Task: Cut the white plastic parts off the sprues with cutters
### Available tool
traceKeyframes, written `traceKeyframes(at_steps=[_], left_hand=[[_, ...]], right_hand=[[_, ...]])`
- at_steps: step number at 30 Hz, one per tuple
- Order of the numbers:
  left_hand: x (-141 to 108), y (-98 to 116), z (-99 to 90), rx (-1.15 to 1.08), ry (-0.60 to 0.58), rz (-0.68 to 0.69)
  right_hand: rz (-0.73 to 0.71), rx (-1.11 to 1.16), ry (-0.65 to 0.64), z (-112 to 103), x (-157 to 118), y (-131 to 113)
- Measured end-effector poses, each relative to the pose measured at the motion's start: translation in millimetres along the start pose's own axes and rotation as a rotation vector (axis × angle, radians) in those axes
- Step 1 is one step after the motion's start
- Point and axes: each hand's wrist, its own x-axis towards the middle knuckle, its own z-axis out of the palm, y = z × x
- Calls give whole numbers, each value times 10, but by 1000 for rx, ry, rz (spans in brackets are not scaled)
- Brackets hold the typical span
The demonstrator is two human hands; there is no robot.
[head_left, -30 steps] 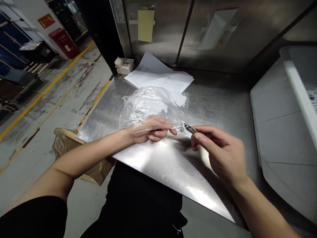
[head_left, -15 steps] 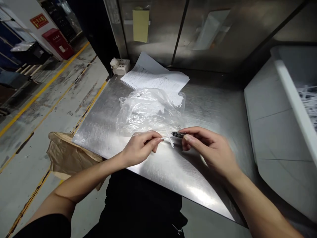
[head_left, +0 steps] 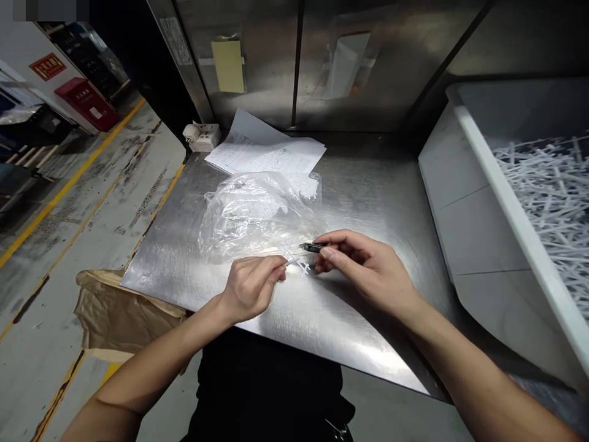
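White sticks [head_left: 547, 209] in grey tub [head_left: 464, 233], right of frame, showing more than half-second ago, our view shifting. We are pinching slender branched white piece [head_left: 304, 267] in left hand [head_left: 251, 285], frame centre; right hand [head_left: 372, 264] gripping small dark tool [head_left: 313, 247] just beside it. Judging step: fine tool work, next move calling for steady alignment. Clear bag [head_left: 234, 215] lying crinkled, glossy; steel tabletop [head_left: 368, 190] gleaming.

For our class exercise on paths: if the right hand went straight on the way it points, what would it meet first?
Probably the white branched piece held by the left hand, just ahead of the tool in the right hand. Depth is unclear, though; the clear bag might come first.
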Motion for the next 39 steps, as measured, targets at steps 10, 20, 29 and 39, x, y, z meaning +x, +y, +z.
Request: traceKeyframes(at_steps=[10, 20, 29, 39], left_hand=[[13, 24, 12, 107, -35, 81], [3, 27, 20, 109, -40, 87], [11, 30, 28, 134, -42, 104], [23, 48, 12, 177, -78, 124]], right_hand=[[-78, 51, 70, 167, -25, 15], [-76, 13, 109, 168, -30, -31], [-89, -24, 110, 192, -26, -2], [-219, -278, 73, 176, -40, 15]])
